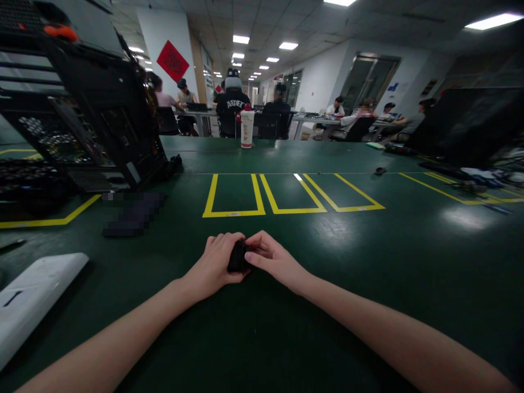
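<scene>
A small black boxy object is between my hands, low over the green table or resting on it; I cannot tell which. My left hand wraps around its left side, the thumb below and the fingers over the top. From the right, my right hand pinches at the object's edge with thumb and index finger. Its other fingers are bent behind. Part of the object is hidden by the fingers, and its exact kind does not show.
Yellow tape frames mark the green table ahead. An open black computer case stands at left, near a white device. A white cup stands at the far edge. A dark monitor is at right; people sit beyond.
</scene>
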The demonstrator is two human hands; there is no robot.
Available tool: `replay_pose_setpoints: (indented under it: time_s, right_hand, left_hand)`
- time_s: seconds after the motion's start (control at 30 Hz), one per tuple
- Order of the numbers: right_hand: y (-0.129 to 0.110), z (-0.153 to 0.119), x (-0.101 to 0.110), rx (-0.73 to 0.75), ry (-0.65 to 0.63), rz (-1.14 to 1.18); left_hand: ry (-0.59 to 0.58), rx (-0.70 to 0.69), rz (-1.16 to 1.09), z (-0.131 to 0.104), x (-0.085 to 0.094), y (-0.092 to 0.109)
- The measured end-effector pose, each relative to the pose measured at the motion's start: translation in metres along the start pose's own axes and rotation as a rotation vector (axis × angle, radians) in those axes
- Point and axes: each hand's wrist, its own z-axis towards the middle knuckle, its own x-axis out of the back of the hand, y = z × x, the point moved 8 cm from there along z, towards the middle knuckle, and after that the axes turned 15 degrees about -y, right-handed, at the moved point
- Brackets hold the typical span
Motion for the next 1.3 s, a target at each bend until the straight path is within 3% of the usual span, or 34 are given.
replay_pose_setpoints:
  time_s: [0.13, 0.4, 0.87, 1.1, 1.3]
  right_hand:
    - [0.002, 0.0, 0.001, -0.027, 0.022, -0.024]
    - [-0.002, -0.001, -0.006, 0.01, -0.051, -0.026]
    - [-0.002, -0.004, -0.002, 0.008, 0.038, -0.028]
    - [0.003, -0.01, 0.013, -0.024, 0.145, 0.049]
    - [0.006, 0.002, 0.006, -0.089, 0.06, 0.083]
  left_hand:
    - [-0.005, 0.004, -0.013, -0.001, 0.0, -0.001]
    - [-0.027, 0.011, -0.018, -0.001, 0.002, 0.001]
    - [-0.027, 0.021, -0.003, 0.0, -0.001, -0.001]
    - [-0.008, 0.008, -0.003, -0.001, 0.001, -0.001]
    - [-0.004, 0.012, -0.017, -0.001, 0.0, 0.001]
